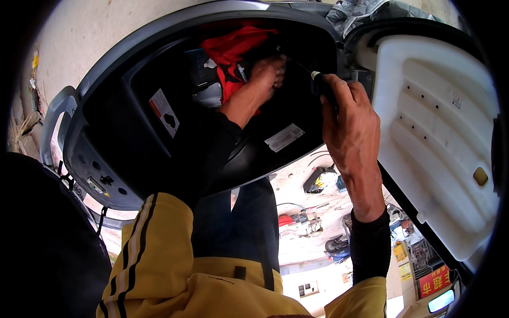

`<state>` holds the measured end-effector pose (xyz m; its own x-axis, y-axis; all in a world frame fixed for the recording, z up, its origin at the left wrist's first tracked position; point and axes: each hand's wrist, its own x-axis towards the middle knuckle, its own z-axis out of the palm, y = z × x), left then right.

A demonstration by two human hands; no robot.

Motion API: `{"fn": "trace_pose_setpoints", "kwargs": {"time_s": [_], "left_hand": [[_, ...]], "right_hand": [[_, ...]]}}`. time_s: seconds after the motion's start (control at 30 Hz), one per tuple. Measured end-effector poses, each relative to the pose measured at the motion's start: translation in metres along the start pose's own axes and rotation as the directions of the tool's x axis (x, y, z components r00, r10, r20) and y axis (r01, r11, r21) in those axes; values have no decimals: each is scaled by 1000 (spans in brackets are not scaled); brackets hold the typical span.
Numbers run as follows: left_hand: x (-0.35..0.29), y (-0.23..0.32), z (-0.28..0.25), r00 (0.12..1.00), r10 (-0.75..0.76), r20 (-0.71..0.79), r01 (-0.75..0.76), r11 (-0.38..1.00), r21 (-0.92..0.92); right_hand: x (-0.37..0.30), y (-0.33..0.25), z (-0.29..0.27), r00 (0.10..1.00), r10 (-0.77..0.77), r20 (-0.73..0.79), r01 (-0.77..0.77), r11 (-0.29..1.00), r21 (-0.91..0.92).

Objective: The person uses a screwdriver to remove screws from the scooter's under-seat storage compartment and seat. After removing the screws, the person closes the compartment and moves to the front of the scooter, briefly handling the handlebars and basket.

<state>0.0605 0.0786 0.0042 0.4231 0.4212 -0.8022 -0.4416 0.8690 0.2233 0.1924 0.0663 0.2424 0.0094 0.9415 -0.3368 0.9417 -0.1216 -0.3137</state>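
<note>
The right fingers [339,88] partly hide a slim tool [315,75].

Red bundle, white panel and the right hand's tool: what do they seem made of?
Red bundle: likely fabric, matte, judging by its soft folds.
White panel: probably moulded plastic, satin, given its smooth ribs and rounded edges.
Tool in the right hand: the pale collar looks like plastic; the thin shaft could be metal, but shadow leaves its finish open.
</note>
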Motion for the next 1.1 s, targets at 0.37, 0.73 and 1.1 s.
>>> {"fn": "trace_pose_setpoints", "kwargs": {"time_s": [0.37, 0.73, 1.1], "left_hand": [[5, -3, -9, 1000, -17, -5, 16, 998, -63], [5, -1, -12, 1000, -29, -11, 28, 995, -99], [5, 2, -11, 999, -44, -27, 41, 993, -111]], "right_hand": [[4, -3, 7, 1000, -28, 7, 28, 1000, 9], [6, -7, 8, 998, -61, 2, 61, 997, -42], [10, -12, 9, 999, -5, 42, 6, 1000, -12]]}}
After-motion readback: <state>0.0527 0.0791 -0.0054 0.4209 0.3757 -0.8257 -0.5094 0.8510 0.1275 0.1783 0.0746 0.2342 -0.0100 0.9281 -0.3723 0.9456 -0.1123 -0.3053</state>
